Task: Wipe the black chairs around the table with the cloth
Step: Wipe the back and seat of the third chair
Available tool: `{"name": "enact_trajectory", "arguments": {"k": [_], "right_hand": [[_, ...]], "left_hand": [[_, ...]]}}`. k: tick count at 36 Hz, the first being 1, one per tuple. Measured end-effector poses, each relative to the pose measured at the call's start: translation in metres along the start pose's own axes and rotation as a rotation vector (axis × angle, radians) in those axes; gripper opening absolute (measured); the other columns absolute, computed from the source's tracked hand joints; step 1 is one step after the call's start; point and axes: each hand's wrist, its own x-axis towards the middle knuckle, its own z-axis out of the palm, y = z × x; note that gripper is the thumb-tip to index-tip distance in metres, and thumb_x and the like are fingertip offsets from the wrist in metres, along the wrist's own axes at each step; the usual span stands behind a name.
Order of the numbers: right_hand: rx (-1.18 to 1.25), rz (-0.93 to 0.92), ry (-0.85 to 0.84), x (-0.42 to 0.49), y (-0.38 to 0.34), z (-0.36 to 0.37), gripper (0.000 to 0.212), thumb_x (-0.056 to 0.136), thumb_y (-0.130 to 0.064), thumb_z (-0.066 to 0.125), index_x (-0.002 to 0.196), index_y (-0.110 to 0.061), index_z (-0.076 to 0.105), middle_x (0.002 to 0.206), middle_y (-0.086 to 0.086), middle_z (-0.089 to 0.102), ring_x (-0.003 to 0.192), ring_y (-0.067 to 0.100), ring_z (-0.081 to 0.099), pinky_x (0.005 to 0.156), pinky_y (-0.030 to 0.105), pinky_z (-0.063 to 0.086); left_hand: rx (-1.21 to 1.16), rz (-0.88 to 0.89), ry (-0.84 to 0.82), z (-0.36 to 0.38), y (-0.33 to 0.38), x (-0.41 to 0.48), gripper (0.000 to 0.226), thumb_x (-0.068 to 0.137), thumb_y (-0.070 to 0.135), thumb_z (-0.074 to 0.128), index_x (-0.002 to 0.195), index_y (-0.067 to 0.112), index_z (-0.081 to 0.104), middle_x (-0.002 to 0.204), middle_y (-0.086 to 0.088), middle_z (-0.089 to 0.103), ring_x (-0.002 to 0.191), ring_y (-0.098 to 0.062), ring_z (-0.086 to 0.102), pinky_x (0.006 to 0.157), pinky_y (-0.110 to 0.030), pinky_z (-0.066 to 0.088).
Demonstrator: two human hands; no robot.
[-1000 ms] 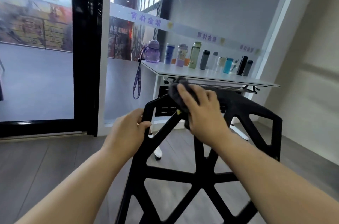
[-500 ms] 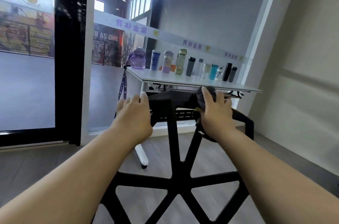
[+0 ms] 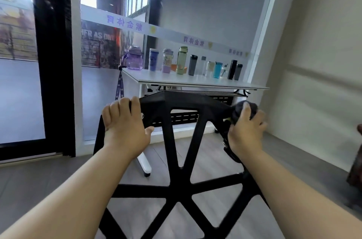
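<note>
A black chair (image 3: 176,141) with an open lattice back fills the lower middle of the head view. My left hand (image 3: 125,129) grips the left end of its top rail, fingers curled over the edge. My right hand (image 3: 246,131) holds a dark grey cloth (image 3: 240,111) bunched against the right end of the top rail, at the corner. Part of the cloth hangs down below my palm and is hidden by the hand.
A white table (image 3: 195,82) stands just beyond the chair, carrying a row of several water bottles (image 3: 182,60). A purple strap (image 3: 119,86) hangs off its left corner. Glass wall and black door frame (image 3: 52,58) are at left, a beige wall at right.
My right hand has slid the cloth rightwards along the top rail, from the middle to the right corner. My left hand has stayed gripping the rail's left end; the view has shifted.
</note>
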Motion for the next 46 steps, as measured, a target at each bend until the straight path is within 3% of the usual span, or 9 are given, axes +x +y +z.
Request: {"name": "enact_trajectory", "arguments": {"k": [4,7,13,18,24,29,34,42,46], "right_hand": [[-0.133,-0.297,-0.004,0.0,-0.013,0.007,0.072,0.093,-0.016,0.053,0.151,-0.024,0.011,0.151,0.018,0.007,0.119,0.043,0.028,0.104,0.048,0.028],[-0.179,-0.31,0.009,-0.004,-0.01,0.009,0.072,0.092,-0.013,0.055,0.151,-0.024,0.015,0.152,0.017,0.01,0.114,0.042,0.032,0.101,0.045,0.031],[-0.303,-0.41,0.1,-0.025,0.035,0.014,0.091,0.041,-0.011,0.088,0.126,-0.005,0.057,0.118,0.023,0.04,0.066,0.037,0.05,0.059,0.041,0.05],[-0.351,-0.398,0.004,-0.045,0.076,0.017,0.093,0.051,-0.007,0.084,0.132,-0.005,0.039,0.12,0.027,0.035,0.077,0.046,0.053,0.069,0.053,0.052],[-0.164,-0.253,0.136,-0.038,0.058,-0.003,0.06,0.071,0.0,0.062,0.13,0.004,0.05,0.118,0.04,0.046,0.082,0.051,0.048,0.074,0.055,0.047],[-0.171,-0.243,0.059,-0.001,0.048,-0.02,0.068,0.093,-0.015,0.057,0.15,-0.021,0.02,0.148,0.018,0.018,0.115,0.042,0.033,0.099,0.048,0.034],[-0.256,-0.255,-0.029,-0.023,0.065,0.002,0.071,0.09,-0.017,0.057,0.15,-0.018,0.018,0.15,0.019,0.013,0.116,0.043,0.032,0.099,0.049,0.034],[-0.251,-0.434,0.049,-0.082,0.102,0.031,0.087,0.053,0.001,0.082,0.129,-0.011,0.041,0.124,0.019,0.033,0.074,0.045,0.053,0.065,0.046,0.052],[-0.312,-0.347,-0.077,-0.105,0.109,0.036,0.08,0.062,-0.005,0.08,0.133,-0.007,0.044,0.125,0.025,0.04,0.079,0.043,0.054,0.068,0.045,0.052]], "left_hand": [[0.023,0.001,-0.003,0.003,0.0,-0.001,0.082,0.087,0.055,0.046,0.143,0.01,0.006,0.137,-0.01,0.016,0.129,-0.029,0.013,0.107,-0.04,-0.001],[0.014,-0.009,-0.018,0.003,0.0,-0.003,0.087,0.088,0.054,0.046,0.146,0.01,-0.001,0.142,-0.01,0.01,0.136,-0.03,0.001,0.111,-0.045,-0.01],[0.018,-0.02,-0.054,-0.002,0.002,-0.011,0.092,0.089,0.053,0.046,0.148,0.007,-0.007,0.151,-0.015,0.0,0.141,-0.034,-0.013,0.112,-0.048,-0.012],[-0.018,0.02,-0.128,0.006,0.021,-0.039,0.092,0.089,0.052,0.049,0.148,0.005,-0.003,0.149,-0.021,-0.019,0.137,-0.041,-0.026,0.11,-0.048,-0.017],[-0.097,0.123,-0.313,0.044,0.04,-0.09,0.059,0.092,0.048,0.046,0.135,0.01,0.033,0.144,-0.009,0.018,0.138,-0.032,0.006,0.116,-0.041,0.005],[0.033,0.22,-0.462,0.069,0.036,-0.102,0.035,0.1,0.041,0.029,0.107,0.023,0.058,0.108,0.006,0.06,0.106,-0.015,0.056,0.087,-0.027,0.034],[0.088,0.207,-0.403,0.08,0.036,-0.099,0.026,0.099,0.027,0.033,0.101,0.028,0.058,0.099,0.01,0.063,0.096,-0.011,0.059,0.074,-0.025,0.026],[0.043,0.171,-0.361,0.095,0.034,-0.101,0.022,0.098,0.025,0.035,0.089,0.031,0.054,0.091,0.013,0.061,0.092,-0.008,0.058,0.073,-0.026,0.022],[0.036,0.189,-0.337,0.099,0.033,-0.102,0.024,0.098,0.025,0.034,0.092,0.03,0.056,0.087,0.013,0.059,0.09,-0.009,0.058,0.072,-0.026,0.022]]}}
